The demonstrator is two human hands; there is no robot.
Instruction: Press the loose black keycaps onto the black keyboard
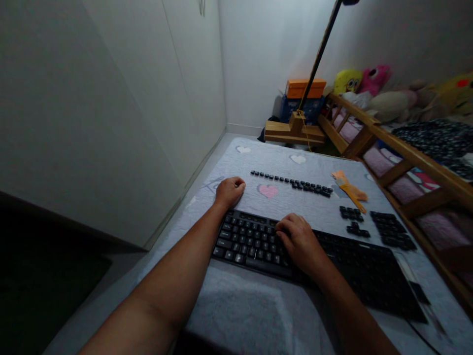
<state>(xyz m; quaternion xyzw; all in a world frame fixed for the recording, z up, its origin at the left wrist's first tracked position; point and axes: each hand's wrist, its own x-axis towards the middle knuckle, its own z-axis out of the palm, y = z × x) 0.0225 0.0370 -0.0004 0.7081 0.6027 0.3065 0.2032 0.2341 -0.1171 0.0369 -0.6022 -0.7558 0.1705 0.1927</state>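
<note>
A black keyboard (251,241) lies on a cloth-covered table, with keycaps on its left part; its right part looks dark and bare. My right hand (297,241) rests over the middle of it, fingers bent together at the upper key rows. Whatever is between those fingertips is hidden. Just beyond the keyboard's top left corner, my left hand (229,192) is closed with thumb and fingers together, and I cannot make out what it holds. Loose black keycaps (276,177) form a row on the cloth to the right of my left hand.
More keycaps (392,230) lie grouped behind the keyboard's right end. A brush with an orange handle (351,193) rests on an orange cloth (360,194). A white cabinet (148,98) stands left, a wooden bed rail (402,140) right, and a wooden stand base (295,128) behind the table.
</note>
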